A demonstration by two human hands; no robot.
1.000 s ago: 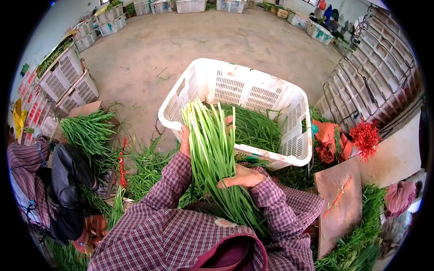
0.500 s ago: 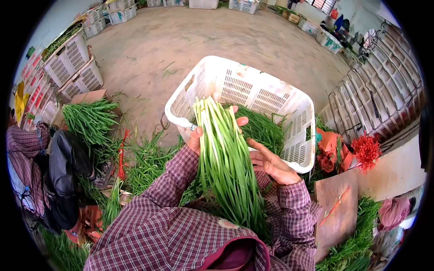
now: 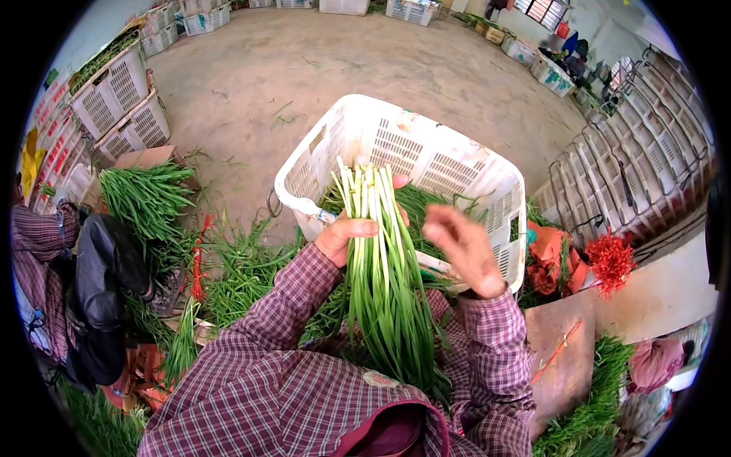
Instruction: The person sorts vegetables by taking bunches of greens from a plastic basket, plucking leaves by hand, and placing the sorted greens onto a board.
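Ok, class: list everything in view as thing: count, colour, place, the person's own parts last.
Bunch of greens: one, green, pale-stalked, left hand
Basket: one, white, centre
Other greens: several heaps, green, basket and both sides
Crates: many, whitish, left, right, far side
Red strands: several, red, left and right
Boards: two, brown and pale, right
Sheeting: pieces, orange-red, right of basket and lower left
Other person: one, dark trousers, left edge
Floor: one, tan, beyond basket
Clutter: uncountable, mixed, edges of view
Checked top: one, purple, arms and bottom centre
Left hand: one, bare, around pale stalks
Right hand: one, bare, open, right of bunch
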